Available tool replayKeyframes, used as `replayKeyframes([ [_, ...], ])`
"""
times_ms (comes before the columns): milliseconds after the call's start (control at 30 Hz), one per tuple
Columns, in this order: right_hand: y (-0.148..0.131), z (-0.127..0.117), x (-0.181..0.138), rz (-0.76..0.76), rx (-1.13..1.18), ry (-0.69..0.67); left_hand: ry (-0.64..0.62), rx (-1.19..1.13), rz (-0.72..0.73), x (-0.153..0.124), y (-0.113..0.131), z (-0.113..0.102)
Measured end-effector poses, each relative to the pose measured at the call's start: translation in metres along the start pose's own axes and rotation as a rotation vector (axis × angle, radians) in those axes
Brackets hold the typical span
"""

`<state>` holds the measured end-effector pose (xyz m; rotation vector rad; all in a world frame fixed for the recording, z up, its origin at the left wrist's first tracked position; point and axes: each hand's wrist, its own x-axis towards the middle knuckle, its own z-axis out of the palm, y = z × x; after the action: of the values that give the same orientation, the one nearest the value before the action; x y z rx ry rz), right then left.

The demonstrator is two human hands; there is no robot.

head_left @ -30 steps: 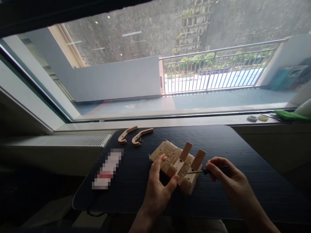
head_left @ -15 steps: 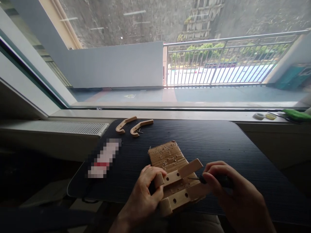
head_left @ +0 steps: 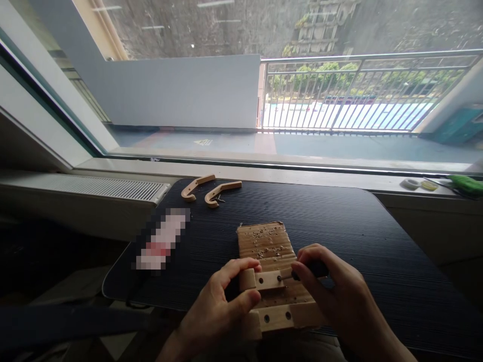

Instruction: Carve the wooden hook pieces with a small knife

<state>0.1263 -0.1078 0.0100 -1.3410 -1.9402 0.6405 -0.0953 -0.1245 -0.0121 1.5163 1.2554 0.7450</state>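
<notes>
My left hand (head_left: 221, 296) grips the left end of a light wooden hook (head_left: 270, 280) with two dark holes, thumb below and fingers above. This hook lies across a piece of corrugated cardboard (head_left: 264, 242) full of punctures. My right hand (head_left: 341, 289) is closed around the dark handle of a screwdriver (head_left: 310, 270); its shaft meets the hook's right-hand hole. Whether a screw sits there I cannot tell. Nearer to me, a second wooden hook (head_left: 277, 317) lies across the cardboard's lower edge, its two holes facing up. My right hand hides the first hook's far end.
Two more wooden hooks, a left one (head_left: 196, 187) and a right one (head_left: 223, 192), lie at the back of the black table (head_left: 324, 216), small screws beside the right one. A blurred pinkish object (head_left: 164, 239) is at left. Tape rolls (head_left: 410, 184) and a green item (head_left: 468, 185) rest on the windowsill.
The screwdriver tip has moved left and up onto the hook's right-hand hole, and my right hand has come closer. Cardboard and upper hook have turned slightly, and the hook looks more level.
</notes>
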Motion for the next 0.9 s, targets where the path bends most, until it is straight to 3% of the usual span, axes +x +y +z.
replayKeyframes([
  [167, -0.009, -0.008, 0.010, -0.078, -0.044, -0.151, 0.183, 0.484, 0.254, -0.006, 0.006, 0.009],
  [267, -0.018, -0.015, 0.023, -0.198, -0.121, -0.321, 0.185, 0.670, 0.387, -0.005, 0.017, 0.015],
  [333, -0.025, -0.020, 0.032, -0.277, -0.199, -0.421, 0.152, 0.710, 0.385, -0.001, 0.024, 0.019],
  [467, -0.035, -0.025, 0.047, -0.386, -0.330, -0.563, 0.148, 0.697, 0.271, 0.004, 0.029, 0.025],
  [667, -0.037, -0.038, 0.054, -0.474, -0.518, -0.670, 0.211, 0.605, 0.256, -0.009, 0.005, 0.021],
  [900, -0.052, -0.046, 0.056, -0.498, -0.530, -0.784, 0.213, 0.142, 0.015, -0.020, -0.011, 0.019],
])
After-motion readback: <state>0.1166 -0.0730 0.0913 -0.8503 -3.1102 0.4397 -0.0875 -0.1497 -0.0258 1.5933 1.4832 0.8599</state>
